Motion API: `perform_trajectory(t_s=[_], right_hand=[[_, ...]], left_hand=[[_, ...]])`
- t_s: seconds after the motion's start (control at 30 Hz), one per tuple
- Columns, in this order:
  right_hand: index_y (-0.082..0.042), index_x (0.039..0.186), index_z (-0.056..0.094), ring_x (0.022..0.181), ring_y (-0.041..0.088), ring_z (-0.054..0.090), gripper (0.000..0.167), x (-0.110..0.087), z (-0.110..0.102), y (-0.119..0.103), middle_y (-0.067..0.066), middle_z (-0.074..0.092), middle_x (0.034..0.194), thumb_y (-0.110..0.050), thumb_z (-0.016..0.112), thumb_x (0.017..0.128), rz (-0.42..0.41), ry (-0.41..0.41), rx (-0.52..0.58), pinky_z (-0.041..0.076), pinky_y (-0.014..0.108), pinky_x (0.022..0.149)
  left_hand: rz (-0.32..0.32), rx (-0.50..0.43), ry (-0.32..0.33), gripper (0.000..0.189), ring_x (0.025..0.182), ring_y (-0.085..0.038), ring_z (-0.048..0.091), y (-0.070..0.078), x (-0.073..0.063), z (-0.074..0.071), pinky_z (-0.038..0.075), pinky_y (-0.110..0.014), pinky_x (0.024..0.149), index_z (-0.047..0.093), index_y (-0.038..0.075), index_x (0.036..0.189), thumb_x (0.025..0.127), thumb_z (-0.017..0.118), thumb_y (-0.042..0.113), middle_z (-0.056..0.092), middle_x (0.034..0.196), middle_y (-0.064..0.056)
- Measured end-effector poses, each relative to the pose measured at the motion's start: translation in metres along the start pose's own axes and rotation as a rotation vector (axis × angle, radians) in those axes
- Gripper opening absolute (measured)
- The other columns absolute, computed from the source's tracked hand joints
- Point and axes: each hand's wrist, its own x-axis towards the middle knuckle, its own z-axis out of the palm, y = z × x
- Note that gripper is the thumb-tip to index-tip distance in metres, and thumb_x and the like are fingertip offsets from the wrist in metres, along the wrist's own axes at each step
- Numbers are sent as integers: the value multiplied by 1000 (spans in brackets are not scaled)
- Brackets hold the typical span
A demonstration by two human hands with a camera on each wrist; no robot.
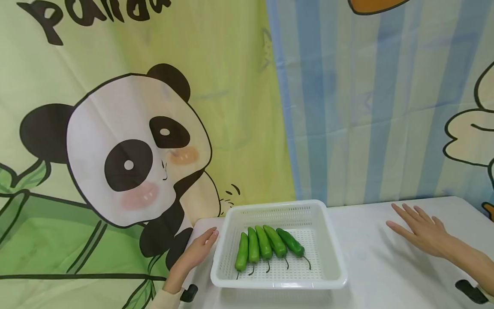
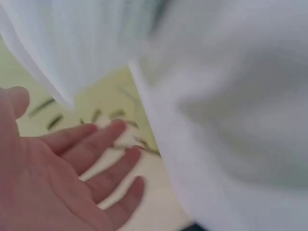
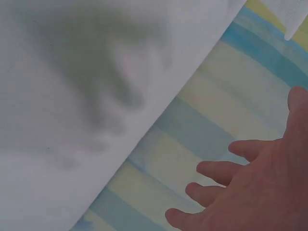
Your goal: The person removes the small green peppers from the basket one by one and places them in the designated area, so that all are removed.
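Several green peppers [image 1: 264,243] lie side by side in a white plastic basket [image 1: 335,257], their thin stems pointing toward the front. Just left of the basket is my left hand [image 1: 198,249], its fingers extended and nothing held; the left wrist view shows its open palm [image 2: 53,178]. Over the right part of the table my right hand [image 1: 424,231] is held out with the fingers spread. In the right wrist view this hand [image 3: 255,187] holds nothing, and its shadow falls on the white surface.
A white-covered table [image 1: 370,249] carries the basket. Right behind it hangs a curtain with a panda print [image 1: 127,116] on the left and blue stripes [image 1: 339,107] on the right. The table's left edge runs close beside the left hand.
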Motion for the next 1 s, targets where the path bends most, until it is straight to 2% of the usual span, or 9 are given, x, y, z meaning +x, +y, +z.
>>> perform_trajectory(t_s=[0.1, 0.17, 0.23, 0.33, 0.47, 0.6, 0.7, 1.0], right_hand=[[5, 156, 20, 138, 66, 14, 83, 2, -4, -7, 43, 25, 151, -55, 43, 104, -17, -9, 0, 14, 87, 97], [9, 152, 27, 135, 65, 23, 82, 4, -7, -14, 43, 30, 149, -54, 45, 103, -34, -12, -15, 21, 85, 97], [11, 149, 34, 132, 64, 31, 81, 5, -10, -22, 43, 35, 147, -54, 48, 102, -47, -17, -34, 28, 83, 96], [11, 145, 42, 127, 61, 41, 81, 7, -15, -37, 41, 42, 144, -56, 52, 100, -65, -29, -46, 38, 79, 94], [9, 142, 47, 122, 55, 52, 83, 12, -22, -56, 39, 49, 140, -60, 56, 97, -79, -64, -25, 46, 71, 92], [8, 141, 49, 114, 49, 61, 86, 18, -27, -71, 36, 54, 137, -64, 56, 94, -85, -103, -31, 52, 66, 88], [9, 141, 49, 113, 47, 63, 89, 22, -29, -81, 35, 56, 136, -66, 57, 93, -96, -122, -36, 54, 64, 87], [6, 139, 53, 115, 45, 63, 92, 33, -37, -120, 29, 61, 133, -70, 60, 88, -170, -106, -38, 56, 61, 88]], left_hand=[[-28, -95, -73, 73, 115, -30, 66, 15, 6, 7, 54, -53, 98, 49, 5, 146, 103, 35, 62, 66, 130, -14], [-34, -119, -100, 74, 96, -22, 72, 23, 8, 12, 61, -44, 81, 51, 3, 143, 102, 37, 63, 71, 116, -12], [-40, -134, -101, 72, 81, -18, 73, 28, 9, 18, 61, -36, 66, 51, 1, 140, 102, 41, 61, 73, 106, -12], [-52, -153, -72, 65, 72, -18, 73, 31, 9, 23, 60, -31, 54, 50, -1, 141, 103, 47, 52, 74, 103, -15], [-84, -162, -27, 58, 71, -19, 73, 30, 7, 28, 60, -30, 52, 48, 1, 144, 105, 48, 43, 73, 107, -18], [-100, -185, -21, 56, 72, -20, 74, 29, 5, 30, 61, -31, 53, 47, 0, 145, 106, 47, 41, 73, 107, -18], [-103, -198, -26, 56, 72, -20, 74, 29, 3, 30, 61, -31, 53, 46, -1, 145, 106, 47, 40, 73, 106, -18], [-117, -207, -24, 56, 71, -21, 74, 36, 2, 29, 61, -32, 52, 44, 0, 146, 107, 45, 39, 73, 104, -18]])
